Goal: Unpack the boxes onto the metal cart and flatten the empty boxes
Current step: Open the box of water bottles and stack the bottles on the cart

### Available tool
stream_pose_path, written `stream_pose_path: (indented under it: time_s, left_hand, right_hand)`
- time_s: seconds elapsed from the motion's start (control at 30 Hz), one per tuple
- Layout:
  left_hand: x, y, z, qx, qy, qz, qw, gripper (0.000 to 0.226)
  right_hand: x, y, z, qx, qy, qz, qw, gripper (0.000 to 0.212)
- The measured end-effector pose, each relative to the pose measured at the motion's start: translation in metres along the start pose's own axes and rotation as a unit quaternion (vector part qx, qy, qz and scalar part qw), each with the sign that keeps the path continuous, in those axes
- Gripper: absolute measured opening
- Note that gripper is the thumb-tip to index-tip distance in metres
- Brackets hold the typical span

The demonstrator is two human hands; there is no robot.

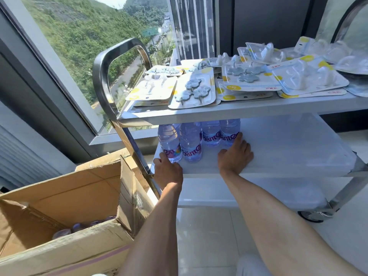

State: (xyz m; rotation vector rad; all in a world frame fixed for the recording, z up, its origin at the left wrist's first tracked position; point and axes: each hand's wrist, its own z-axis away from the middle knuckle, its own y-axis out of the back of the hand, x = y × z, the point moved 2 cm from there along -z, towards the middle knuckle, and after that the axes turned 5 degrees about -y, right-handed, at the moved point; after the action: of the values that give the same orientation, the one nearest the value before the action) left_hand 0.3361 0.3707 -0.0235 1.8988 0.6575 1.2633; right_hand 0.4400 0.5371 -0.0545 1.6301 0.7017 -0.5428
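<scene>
I kept the metal cart (229, 113) as my reference. On its middle shelf (278, 148), toward the handle end, stood a cluster of water bottles (190, 144), upright and touching one another. My left hand (168, 172) sat at the shelf's front corner nearest the handle, its fingertips against the base of the front-left bottle (169, 145); the fingers were bent, but I could not tell whether they actually gripped it. My right hand (236, 154) lay flat on the shelf just beside the bottles, fingers spread, the forefinger reaching up to touch the label of the rightmost bottle (230, 134). The cart's top shelf (239, 110) was covered with carded packs of wall hooks (194, 92), overlapping each other. On the floor beside the cart's handle end stood an open cardboard box (65, 222) with more bottles (79, 229) still showing inside it.
</scene>
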Motion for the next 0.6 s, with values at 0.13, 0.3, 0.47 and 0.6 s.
stream_pose_path:
  time_s: [0.13,0.3,0.47,0.6]
  left_hand:
    - [-0.017,0.03,0.003,-0.037,0.032,0.018,0.999,0.027]
    - [-0.047,0.072,0.014,-0.029,0.087,0.053,0.994,0.024]
    - [-0.084,0.134,0.005,0.017,0.067,0.001,0.998,0.024]
    - [-0.147,0.184,-0.014,-0.005,0.072,-0.132,0.989,0.029]
  right_hand:
    - [-0.004,0.01,0.042,0.003,0.002,-0.025,1.0,0.067]
    - [-0.043,0.021,0.111,-0.055,0.138,-0.067,0.987,0.037]
    - [-0.114,0.031,0.176,-0.138,0.286,-0.09,0.944,0.022]
    - [-0.17,0.016,0.233,-0.235,0.427,-0.061,0.871,0.016]
